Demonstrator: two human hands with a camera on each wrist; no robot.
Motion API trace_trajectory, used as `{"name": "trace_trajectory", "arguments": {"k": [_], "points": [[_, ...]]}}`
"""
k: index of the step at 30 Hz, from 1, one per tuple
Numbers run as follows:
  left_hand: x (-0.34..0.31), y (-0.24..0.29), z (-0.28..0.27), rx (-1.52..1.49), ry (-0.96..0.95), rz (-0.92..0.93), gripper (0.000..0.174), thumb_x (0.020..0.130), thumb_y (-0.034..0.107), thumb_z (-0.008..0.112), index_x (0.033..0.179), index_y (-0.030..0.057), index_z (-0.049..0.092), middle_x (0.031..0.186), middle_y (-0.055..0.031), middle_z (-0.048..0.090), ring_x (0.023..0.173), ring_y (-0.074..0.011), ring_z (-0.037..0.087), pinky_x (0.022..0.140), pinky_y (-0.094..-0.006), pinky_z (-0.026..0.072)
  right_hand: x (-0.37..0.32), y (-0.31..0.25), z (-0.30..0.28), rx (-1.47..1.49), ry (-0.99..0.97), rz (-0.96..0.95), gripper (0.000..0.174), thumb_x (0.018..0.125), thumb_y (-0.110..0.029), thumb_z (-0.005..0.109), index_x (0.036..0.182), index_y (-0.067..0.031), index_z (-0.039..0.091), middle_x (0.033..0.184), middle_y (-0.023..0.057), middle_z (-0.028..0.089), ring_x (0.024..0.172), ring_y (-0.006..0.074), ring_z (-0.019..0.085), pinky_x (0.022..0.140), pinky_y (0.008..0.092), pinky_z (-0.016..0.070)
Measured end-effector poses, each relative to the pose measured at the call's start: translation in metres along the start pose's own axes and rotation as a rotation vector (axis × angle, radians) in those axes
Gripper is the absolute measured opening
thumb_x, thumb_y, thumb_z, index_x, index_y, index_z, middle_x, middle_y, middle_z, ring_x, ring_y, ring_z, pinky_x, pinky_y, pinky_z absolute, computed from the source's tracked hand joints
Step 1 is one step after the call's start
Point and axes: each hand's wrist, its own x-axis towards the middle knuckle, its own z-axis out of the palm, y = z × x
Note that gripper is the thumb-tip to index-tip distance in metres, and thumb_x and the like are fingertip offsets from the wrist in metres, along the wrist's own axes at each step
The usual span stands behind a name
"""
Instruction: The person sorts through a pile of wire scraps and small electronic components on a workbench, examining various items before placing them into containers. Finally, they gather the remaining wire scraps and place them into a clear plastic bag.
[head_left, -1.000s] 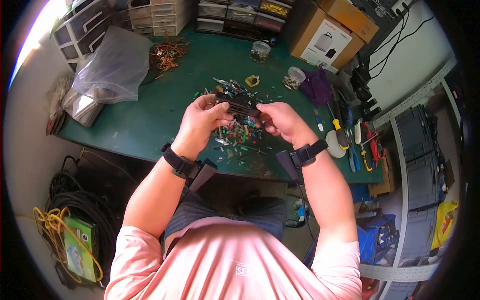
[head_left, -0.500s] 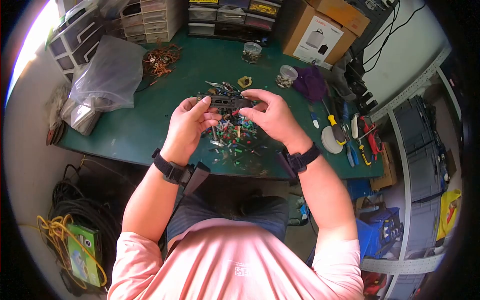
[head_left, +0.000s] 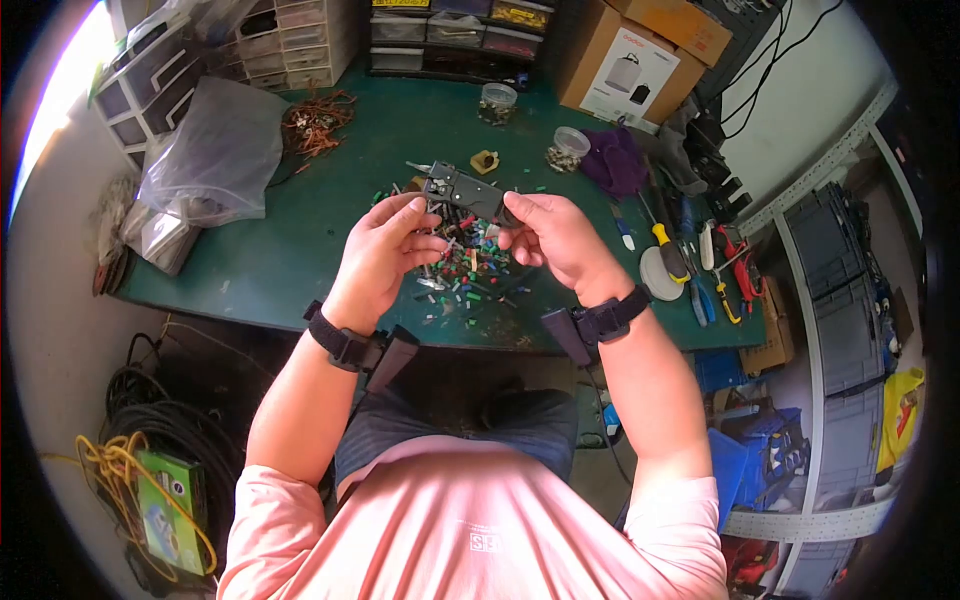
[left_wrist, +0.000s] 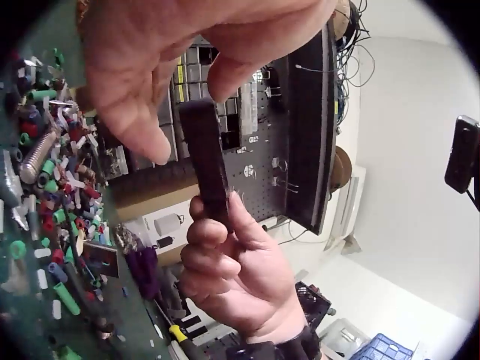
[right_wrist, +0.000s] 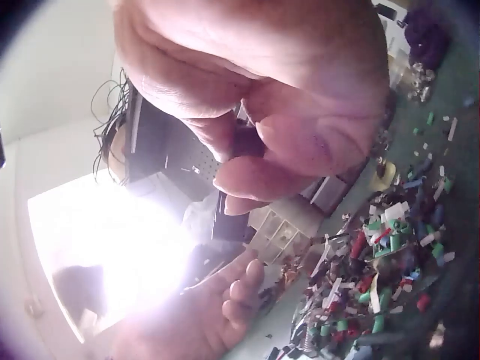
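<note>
A flat, black oblong part [head_left: 470,193] with small holes and a cutout is held up over a heap of small coloured pieces [head_left: 470,262]. My right hand [head_left: 563,243] pinches its right end between thumb and fingers. Near the other end is my left hand [head_left: 375,248], thumb and fingers spread. The left wrist view shows the black part [left_wrist: 204,154] edge-on, with a gap between it and the left fingertips [left_wrist: 156,146]. From the right wrist, the right fingers [right_wrist: 255,180] cover much of it, and the left hand [right_wrist: 225,307] appears lower down, apart from it.
The green table [head_left: 270,265] also bears a plastic bag [head_left: 215,150], copper-coloured wires [head_left: 318,122], two clear tubs, a purple cloth [head_left: 612,162] and a yellow-and-black screwdriver [head_left: 670,250] among other hand tools. Drawer units and a cardboard box [head_left: 640,65] stand at the back.
Both hands held the part a second ago. It has been turned over to show a flatter face and now slants down to the right; the left fingers have come off it.
</note>
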Motion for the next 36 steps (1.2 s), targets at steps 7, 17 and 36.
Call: {"name": "trace_trajectory", "arguments": {"k": [7,17,36], "points": [[0.003,-0.001,0.002,-0.113,-0.121,0.010,0.031,0.095,0.016,0.052,0.119,-0.0045,0.049,0.099,-0.0144,0.064,0.078,-0.0207,0.066,0.072,-0.0318,0.0551,-0.007,0.005,0.000,0.127,-0.076,0.013,0.031,0.095,-0.034,0.052,0.092,-0.0048,0.062,0.069,0.0027,0.062,0.050,0.0068,0.052,0.041,0.0181,0.0358],[-0.007,-0.009,0.007,0.014,-0.178,0.131,0.038,0.093,0.012,0.055,0.126,-0.0046,0.048,0.103,-0.0112,0.064,0.081,-0.0167,0.066,0.073,-0.0283,0.0558,-0.017,0.008,-0.003,0.164,-0.050,-0.022,0.029,0.095,-0.035,0.054,0.094,-0.0072,0.061,0.071,0.0004,0.061,0.053,0.0063,0.053,0.043,0.0173,0.0363],[-0.042,0.001,-0.018,0.796,0.102,0.433,0.017,0.089,0.010,0.058,0.101,-0.0019,0.063,0.090,-0.0040,0.061,0.075,-0.0114,0.057,0.068,-0.0249,0.0453,-0.196,0.029,-0.084,0.630,0.527,-0.306,0.026,0.092,-0.031,0.059,0.096,-0.0051,0.059,0.070,0.0097,0.064,0.049,0.0123,0.053,0.041,0.0212,0.0370]]}}
